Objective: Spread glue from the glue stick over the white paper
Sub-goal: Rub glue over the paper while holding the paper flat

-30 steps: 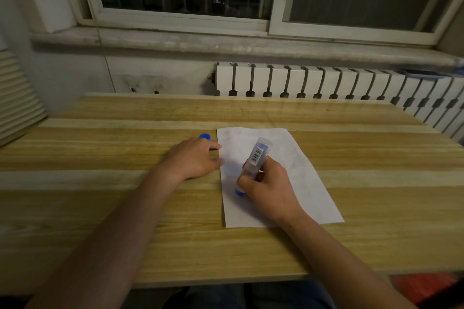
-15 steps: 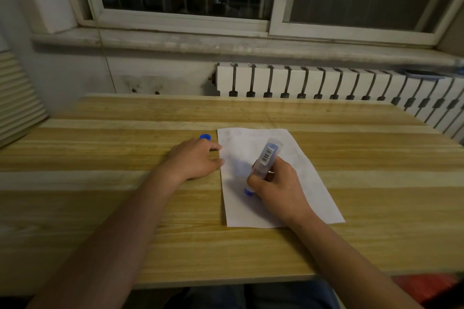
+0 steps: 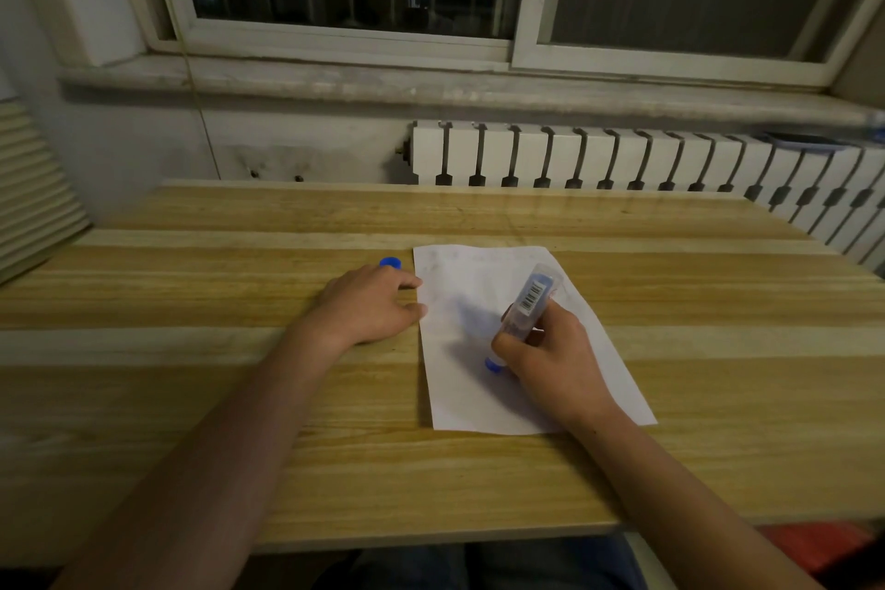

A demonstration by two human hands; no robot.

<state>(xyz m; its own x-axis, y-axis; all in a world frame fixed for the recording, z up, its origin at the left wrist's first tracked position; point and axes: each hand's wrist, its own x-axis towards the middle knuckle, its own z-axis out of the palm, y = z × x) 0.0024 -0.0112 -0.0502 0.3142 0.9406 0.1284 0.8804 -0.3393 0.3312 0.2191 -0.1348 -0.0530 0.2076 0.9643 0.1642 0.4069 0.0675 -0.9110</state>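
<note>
Gripless and flat, the left hand [image 3: 368, 304] rests on the surface [image 3: 191, 292], fingertips touching the white paper [image 3: 459, 378] edge; the right hand [image 3: 550, 357] curls round the tilted glue stick [image 3: 524, 307] (blue tip down on the paper).

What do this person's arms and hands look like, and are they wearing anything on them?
Both forearms are bare with no sleeves in view. The left hand and right hand wear no gloves, rings, watch or bracelet that can be seen.
</note>
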